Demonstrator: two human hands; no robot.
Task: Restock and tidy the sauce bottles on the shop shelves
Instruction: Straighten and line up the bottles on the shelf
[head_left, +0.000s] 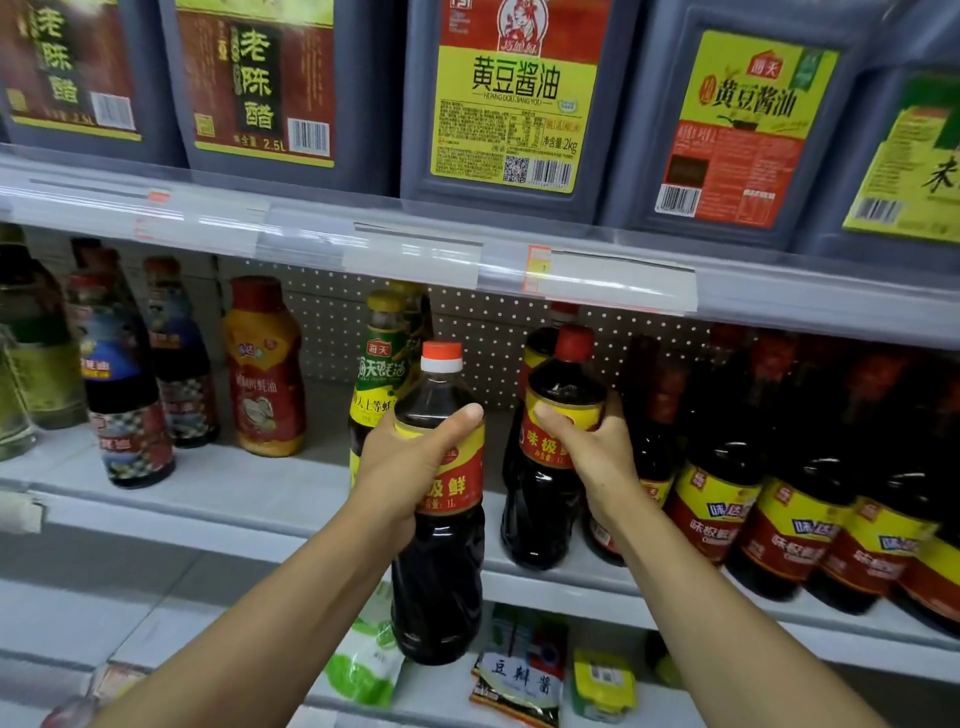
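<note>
Left hand (410, 467) has its grip wrapped round a soy sauce bottle (439, 519) held off the middle shelf (260, 499), likely about to slot in. Right hand (587, 447) clasps its shelved neighbour (550, 467), probably steadying it.

Sachets (519, 675) beneath pegboard (483, 332)

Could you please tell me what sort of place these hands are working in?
Most likely a grocery shop's condiment aisle: stocked shelves with clear price-tag rails, large labelled jugs above, and rows of matching sauce bottles facing outward.
</note>
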